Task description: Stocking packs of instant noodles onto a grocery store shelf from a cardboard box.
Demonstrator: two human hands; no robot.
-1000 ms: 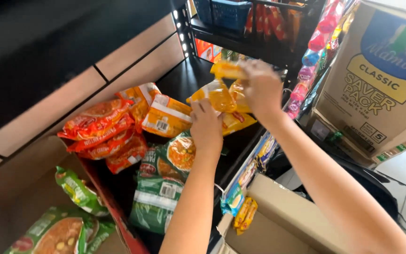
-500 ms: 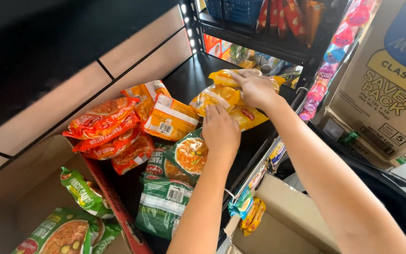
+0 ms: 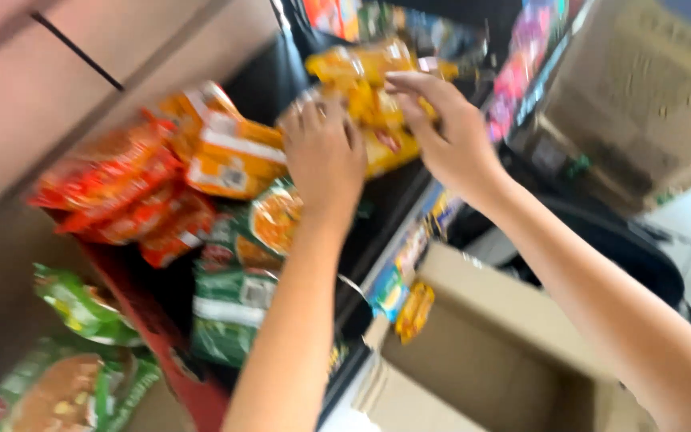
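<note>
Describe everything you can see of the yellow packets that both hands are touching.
The yellow packets are soft, glossy plastic bags, yellow-orange with red marks, blurred by motion. They lie heaped on a dark shelf, behind the orange packets. The left hand rests on their near edge; the right hand presses on them from the right.

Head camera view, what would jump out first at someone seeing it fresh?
Two bare hands meet over a heap of yellow snack packets at the top centre of a dark shelf: the left hand lies on them, the right hand reaches in beside it. Left of them lie red-orange packets, with green packets below. An open cardboard box sits at lower right. The picture is blurred.
</note>
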